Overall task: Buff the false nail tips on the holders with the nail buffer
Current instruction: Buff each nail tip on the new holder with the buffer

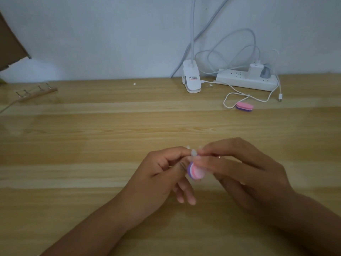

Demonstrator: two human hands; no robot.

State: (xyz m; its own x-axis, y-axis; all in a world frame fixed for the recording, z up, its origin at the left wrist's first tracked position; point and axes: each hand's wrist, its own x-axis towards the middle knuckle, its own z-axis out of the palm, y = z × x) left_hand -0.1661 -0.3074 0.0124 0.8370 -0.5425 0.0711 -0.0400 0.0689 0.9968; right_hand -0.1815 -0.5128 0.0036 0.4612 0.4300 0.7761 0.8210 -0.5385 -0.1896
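Over the middle of the wooden table (92, 145) my left hand (164, 172) pinches a small clear false nail tip (193, 152) between thumb and forefinger; its holder is hidden by the fingers. My right hand (239, 169) grips a pink and purple nail buffer (196, 171) and holds it against the tip from the right. Both hands are blurred. A second pink and purple buffer (244, 107) lies at the back right of the table. A wooden strip with several nail tip holders (35, 92) lies at the back left.
A white clip lamp base (191, 79) stands at the back by the wall. To its right lies a white power strip (247, 80) with plugs and looping white cables (239, 98). A piece of brown cardboard (11, 45) leans at the far left.
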